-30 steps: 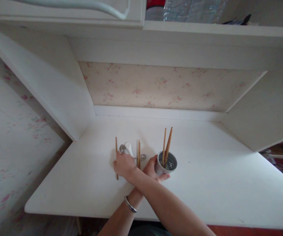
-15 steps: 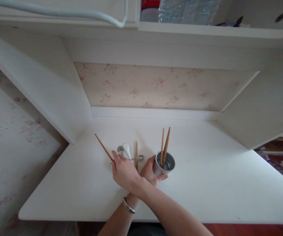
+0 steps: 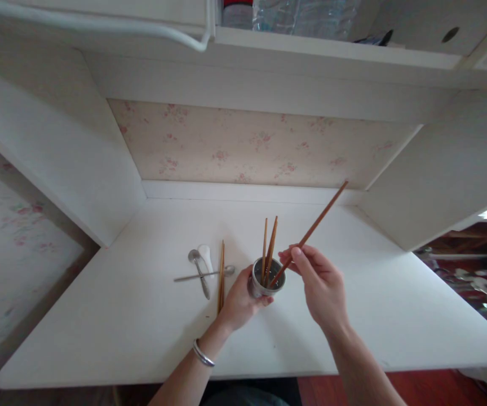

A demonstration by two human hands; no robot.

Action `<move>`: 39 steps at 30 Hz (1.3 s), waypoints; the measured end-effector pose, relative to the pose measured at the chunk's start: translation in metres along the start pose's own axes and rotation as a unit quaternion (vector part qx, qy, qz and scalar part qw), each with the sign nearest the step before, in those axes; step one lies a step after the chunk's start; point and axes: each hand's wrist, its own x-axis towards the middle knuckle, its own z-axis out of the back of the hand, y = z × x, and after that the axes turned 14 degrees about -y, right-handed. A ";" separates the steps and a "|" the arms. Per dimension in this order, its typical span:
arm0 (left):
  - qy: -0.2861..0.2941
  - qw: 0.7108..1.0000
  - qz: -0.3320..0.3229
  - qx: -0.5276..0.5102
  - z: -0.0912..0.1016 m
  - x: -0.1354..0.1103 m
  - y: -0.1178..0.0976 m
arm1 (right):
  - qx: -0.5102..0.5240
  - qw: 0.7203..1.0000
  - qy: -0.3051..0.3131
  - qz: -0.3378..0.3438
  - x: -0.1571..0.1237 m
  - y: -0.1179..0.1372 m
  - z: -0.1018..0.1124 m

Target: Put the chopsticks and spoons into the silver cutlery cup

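Note:
My left hand (image 3: 242, 299) is wrapped round a grey metal utensil cup (image 3: 264, 291), which tilts so its inside shows. Several wooden chopsticks (image 3: 271, 242) stand in it. Between the thumb and fingers of my right hand (image 3: 322, 276) is a single chopstick (image 3: 323, 213), its lower end inside the cup and its upper end slanting up to the right. Left of the cup, more chopsticks (image 3: 221, 276) lie on the white table, partly behind my left hand. Beside them are a metal spoon (image 3: 201, 273), a white spoon (image 3: 205, 256) and a long-handled metal spoon (image 3: 196, 276) lying crosswise.
The white tabletop (image 3: 120, 316) runs between two side panels, with a floral-papered wall (image 3: 243, 146) behind. Overhead, a shelf (image 3: 336, 51) holds clear plastic bottles (image 3: 302, 17). A white rail (image 3: 100, 25) crosses at upper left.
My right hand has uncrossed from over my left arm and moved right with the chopstick, whose lower end is now in the cup. The spoons are uncovered. The whole view has shifted slightly.

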 end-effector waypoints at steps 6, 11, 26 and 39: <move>-0.007 1.000 0.018 -0.017 0.001 -0.001 0.005 | -0.104 0.994 0.006 -0.007 0.029 -0.038 0.013; -0.010 1.000 0.020 -0.010 0.002 0.000 0.012 | -0.127 0.992 0.008 0.007 0.025 -0.064 0.009; -0.019 1.000 0.008 0.021 0.003 0.001 0.016 | -0.203 0.978 0.017 0.038 0.029 -0.065 -0.012; -0.029 1.000 0.009 -0.003 -0.001 0.000 0.012 | -0.146 0.986 0.071 -0.039 0.021 -0.078 0.008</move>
